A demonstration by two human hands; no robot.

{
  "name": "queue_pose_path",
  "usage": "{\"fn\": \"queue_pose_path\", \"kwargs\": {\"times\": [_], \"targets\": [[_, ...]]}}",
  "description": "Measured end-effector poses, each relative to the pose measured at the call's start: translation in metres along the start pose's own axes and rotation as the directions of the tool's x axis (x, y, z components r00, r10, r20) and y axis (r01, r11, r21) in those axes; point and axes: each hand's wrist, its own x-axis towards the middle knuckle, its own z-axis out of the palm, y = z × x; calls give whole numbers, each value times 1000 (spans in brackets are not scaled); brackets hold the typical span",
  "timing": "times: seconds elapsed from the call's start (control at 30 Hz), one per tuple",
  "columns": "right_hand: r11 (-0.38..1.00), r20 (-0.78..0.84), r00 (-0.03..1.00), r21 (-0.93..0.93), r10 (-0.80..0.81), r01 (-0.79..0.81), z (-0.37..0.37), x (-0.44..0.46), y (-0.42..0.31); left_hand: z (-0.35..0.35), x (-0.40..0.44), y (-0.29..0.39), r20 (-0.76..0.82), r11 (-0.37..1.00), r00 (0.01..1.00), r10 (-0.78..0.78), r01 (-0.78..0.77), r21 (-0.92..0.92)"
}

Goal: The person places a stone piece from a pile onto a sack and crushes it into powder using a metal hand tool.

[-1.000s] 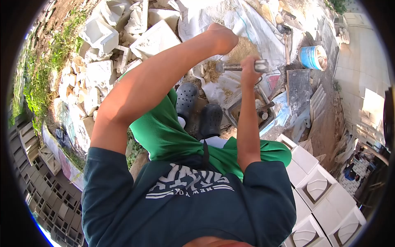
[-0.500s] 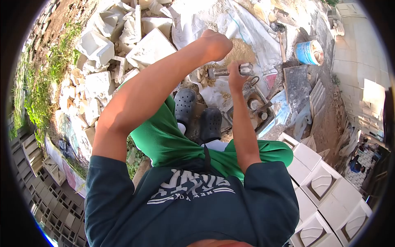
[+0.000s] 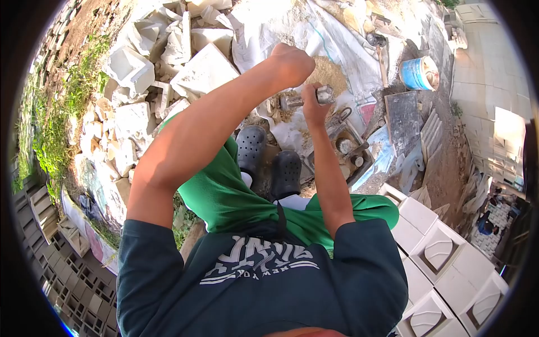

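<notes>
My left hand is curled like a fist with its back to the camera, above the sandy pile; what it holds, if anything, is hidden. Just below and right of it, my right hand is closed around a metal tool, whose thick grey end sticks out to the right. A greyish part of it extends left of the fingers over a white sheet with crumbs of rubble. The two hands are close together.
White broken blocks are heaped at the left. A tray with tools lies right of my dark clogs. Further right are a dark board and a blue bucket. Pale moulded blocks stand at the lower right.
My right hand and the metal tool have moved left, nearer to my left hand. My left hand has shifted slightly left and down. The view has shifted a little.
</notes>
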Motion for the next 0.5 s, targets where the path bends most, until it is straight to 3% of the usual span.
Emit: {"fn": "queue_pose_path", "kwargs": {"times": [0.13, 0.33, 0.43, 0.5], "targets": [[988, -77, 986, 67, 146, -141, 5, 10, -20, -5, -4, 4, 68, 1000, 998, -5, 5, 8], [998, 6, 1000, 52, 20, -20, -9, 3, -82, -3, -4, -3, 36, 1000, 999, -13, 13, -12], [995, -38, 998, -89, -57, 54, -14, -3, -9, 0, -3, -5, -28, 1000, 999, -21, 20, -20], [994, -9, 994, -19, -106, 105, -17, 3, 20, 1, -2, -2, 18, 1000, 1000, -19, 19, -6]]}}
